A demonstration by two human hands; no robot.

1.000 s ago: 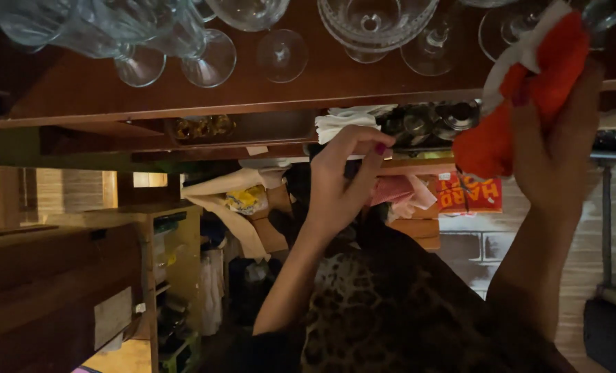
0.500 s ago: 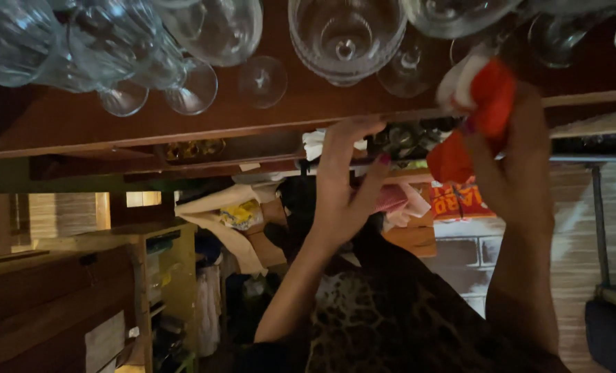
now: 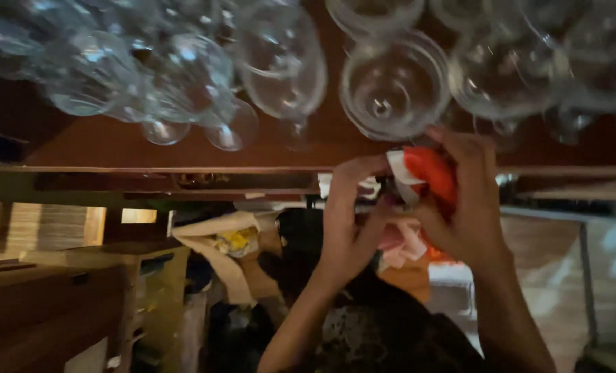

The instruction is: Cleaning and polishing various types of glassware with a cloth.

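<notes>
I have both hands raised under a row of stemmed glasses hanging bowl-down from a dark wooden rack (image 3: 114, 148); my right hand (image 3: 470, 207) is closed around an orange-red cloth (image 3: 429, 176) with a white edge, just below the nearest wine glass (image 3: 394, 86); my left hand (image 3: 349, 221) has its fingers curled up against that cloth, touching its white edge; below my arms sit a wooden cabinet (image 3: 80, 304) and a crumpled paper bag (image 3: 218, 242).
</notes>
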